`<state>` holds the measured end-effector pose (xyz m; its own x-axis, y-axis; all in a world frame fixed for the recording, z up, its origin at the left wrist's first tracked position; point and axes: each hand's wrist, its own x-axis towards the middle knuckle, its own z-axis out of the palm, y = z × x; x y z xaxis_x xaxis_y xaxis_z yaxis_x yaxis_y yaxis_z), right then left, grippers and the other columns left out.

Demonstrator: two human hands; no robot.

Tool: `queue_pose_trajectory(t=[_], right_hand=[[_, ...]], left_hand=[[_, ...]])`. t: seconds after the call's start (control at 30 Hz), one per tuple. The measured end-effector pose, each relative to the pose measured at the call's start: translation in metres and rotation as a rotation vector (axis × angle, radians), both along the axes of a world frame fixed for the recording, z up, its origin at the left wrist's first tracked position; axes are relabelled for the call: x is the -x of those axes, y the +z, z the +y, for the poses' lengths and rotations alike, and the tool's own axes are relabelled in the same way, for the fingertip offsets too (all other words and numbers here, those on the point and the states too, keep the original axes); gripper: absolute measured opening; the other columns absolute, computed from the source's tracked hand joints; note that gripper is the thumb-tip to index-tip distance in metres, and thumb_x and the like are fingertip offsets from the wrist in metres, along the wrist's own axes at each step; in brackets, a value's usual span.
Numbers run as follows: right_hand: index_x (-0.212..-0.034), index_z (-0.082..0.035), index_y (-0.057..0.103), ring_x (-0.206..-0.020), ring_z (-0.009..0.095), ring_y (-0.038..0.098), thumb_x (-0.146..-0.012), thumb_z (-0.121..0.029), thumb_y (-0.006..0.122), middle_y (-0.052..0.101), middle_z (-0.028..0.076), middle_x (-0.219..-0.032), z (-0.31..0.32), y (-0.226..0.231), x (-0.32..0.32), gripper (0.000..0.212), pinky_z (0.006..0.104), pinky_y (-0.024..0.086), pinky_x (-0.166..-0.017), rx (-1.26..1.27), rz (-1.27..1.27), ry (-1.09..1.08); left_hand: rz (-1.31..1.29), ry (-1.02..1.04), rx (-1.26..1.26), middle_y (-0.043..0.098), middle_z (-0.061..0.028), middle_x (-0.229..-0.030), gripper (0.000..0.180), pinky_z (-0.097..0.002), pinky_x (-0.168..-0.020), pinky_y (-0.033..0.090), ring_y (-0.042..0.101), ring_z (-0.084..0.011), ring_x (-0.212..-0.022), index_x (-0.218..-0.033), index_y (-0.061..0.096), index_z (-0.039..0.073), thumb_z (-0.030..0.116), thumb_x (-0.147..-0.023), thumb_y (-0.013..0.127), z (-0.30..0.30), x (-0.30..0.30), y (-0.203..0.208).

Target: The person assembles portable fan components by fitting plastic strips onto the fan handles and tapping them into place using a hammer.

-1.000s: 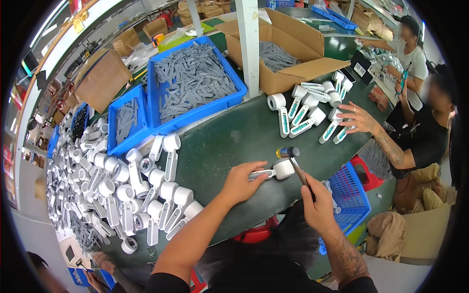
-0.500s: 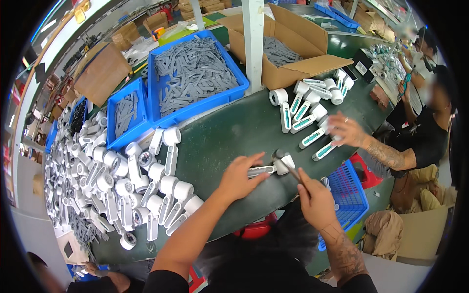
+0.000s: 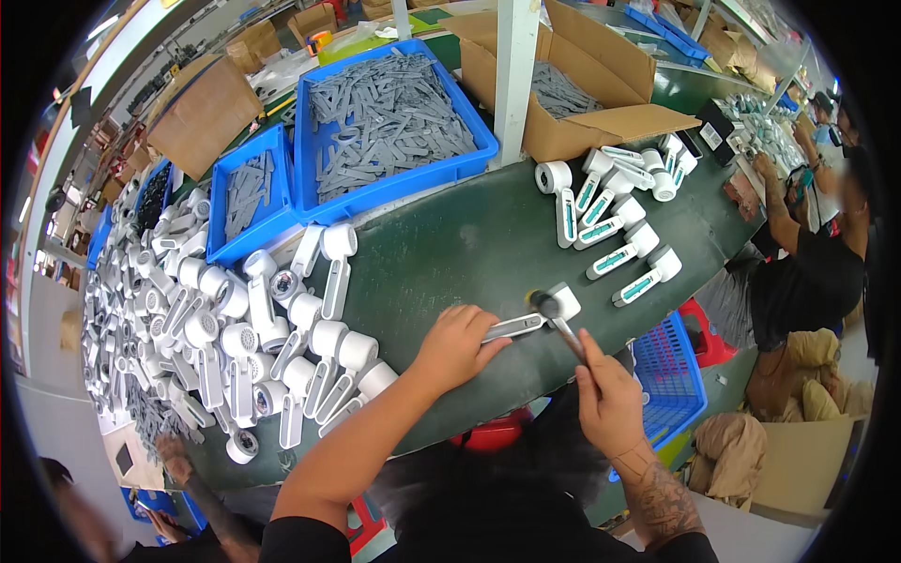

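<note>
On the green table in front of me lies a white handheld device (image 3: pixel 514 328) with a long slotted handle and a thick round head. My left hand (image 3: pixel 457 349) pinches the end of that handle, fingers closed and thumb along the near side. My right hand (image 3: pixel 612 399) is wrapped around the shaft of a small hammer (image 3: pixel 567 338). Its dark head is over the device, where handle and round head join; whether it touches cannot be made out. Several similar devices showing green strips (image 3: pixel 638 286) lie to the far right.
A big heap of white devices (image 3: pixel 239 366) covers the left side. Blue trays (image 3: pixel 394 183) of grey strips and an open cardboard box (image 3: pixel 610 131) stand behind. A blue basket (image 3: pixel 671 380) sits below the right edge. Co-workers are at both sides.
My left hand's spread fingers have closed on the handle. The hammer stays over the device. The co-worker's hand at the right has withdrawn from the green-strip devices. The view has shifted slightly.
</note>
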<state>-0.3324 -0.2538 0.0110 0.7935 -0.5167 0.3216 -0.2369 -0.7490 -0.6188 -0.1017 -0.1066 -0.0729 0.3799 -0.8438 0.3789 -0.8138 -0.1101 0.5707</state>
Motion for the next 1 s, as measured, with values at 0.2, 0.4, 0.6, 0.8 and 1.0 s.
queue_pose_trajectory(t=[0.2, 0.4, 0.6, 0.8, 1.0], right_hand=[[-0.155, -0.016, 0.063, -0.079, 0.041, 0.07, -0.105, -0.014, 0.069, 0.07, 0.017, -0.091, -0.003, -0.024, 0.007, 0.05, 0.0487, 0.057, -0.069, -0.024, 0.199, 0.083], [-0.155, -0.016, 0.062, -0.076, 0.041, 0.07, -0.105, -0.014, 0.068, 0.071, 0.016, -0.09, 0.003, -0.019, 0.003, 0.051, 0.0509, 0.057, -0.067, -0.018, 0.039, 0.021], [-0.154, -0.018, 0.063, -0.075, 0.041, 0.072, -0.106, -0.02, 0.068, 0.071, 0.014, -0.089, 0.015, -0.009, -0.015, 0.049, 0.05, 0.059, -0.067, -0.036, 0.073, 0.059], [-0.153, -0.01, 0.064, -0.087, 0.04, 0.075, -0.106, -0.016, 0.067, 0.075, 0.019, -0.1, 0.013, -0.025, -0.014, 0.048, 0.0449, 0.061, -0.075, -0.017, 0.125, 0.16], [-0.151, -0.002, 0.064, -0.089, 0.034, 0.075, -0.105, -0.004, 0.066, 0.076, 0.022, -0.105, 0.007, 0.024, -0.009, 0.046, 0.0384, 0.059, -0.082, -0.026, -0.128, 0.039]], left_hand=[[-0.122, -0.004, 0.034, 0.071, -0.0132, -0.102, 0.034, -0.0476, -0.089, 0.055, 0.068, -0.0376, -0.097, -0.11, 0.072, 0.004, 0.025, -0.089, 0.088, -0.007, 0.002, -0.009], [-0.082, 0.07, 0.074, 0.073, -0.0135, -0.107, 0.037, -0.047, -0.092, 0.056, 0.07, -0.0375, -0.102, -0.112, 0.071, 0.004, 0.026, -0.088, 0.089, -0.006, 0.012, -0.013], [0.25, 0.234, 0.141, 0.075, -0.0137, -0.105, 0.053, -0.042, -0.084, 0.059, 0.074, -0.0344, -0.097, -0.121, 0.068, 0.004, 0.028, -0.083, 0.095, 0.0, 0.019, -0.027], [0.334, 0.203, 0.082, 0.07, -0.0122, -0.095, 0.044, -0.0447, -0.085, 0.056, 0.069, -0.0364, -0.095, -0.119, 0.073, 0.007, 0.021, -0.082, 0.093, -0.007, 0.011, -0.016], [0.268, 0.101, 0.12, 0.067, -0.0115, -0.091, 0.03, -0.0444, -0.078, 0.054, 0.067, -0.0342, -0.089, -0.104, 0.077, 0.005, 0.019, -0.082, 0.092, -0.005, 0.015, -0.016]])
